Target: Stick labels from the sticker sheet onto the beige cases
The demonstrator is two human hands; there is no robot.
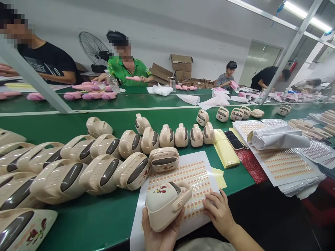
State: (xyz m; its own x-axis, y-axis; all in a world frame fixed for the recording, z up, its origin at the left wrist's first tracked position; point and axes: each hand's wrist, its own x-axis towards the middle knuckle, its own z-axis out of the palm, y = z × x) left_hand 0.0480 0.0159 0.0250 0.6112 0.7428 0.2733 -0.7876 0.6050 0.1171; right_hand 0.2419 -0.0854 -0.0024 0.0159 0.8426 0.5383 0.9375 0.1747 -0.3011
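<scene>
My left hand (159, 230) is closed around a beige portable speaker (162, 205) with a carrying handle, held tilted with its mesh side and a small red-brown cartoon decal facing up. Beneath it lies a white sheet (193, 174) with rows of small orange-pink stickers. My right hand (218, 211) rests at the sheet's right edge, fingers bent and apart, tips touching the stickers. Whether a sticker is at a fingertip is too small to tell. Just behind the held speaker, another beige speaker (164, 159) stands on the sheet's top edge.
Rows of beige speakers (102, 170) fill the green bench (86, 216) to the left. Yellow paper (226, 148), a phone (233, 140) and stacked sticker sheets (285, 165) lie to the right. Across the bench, several people handle pink items (95, 94); a metal post (39, 76) rises at left.
</scene>
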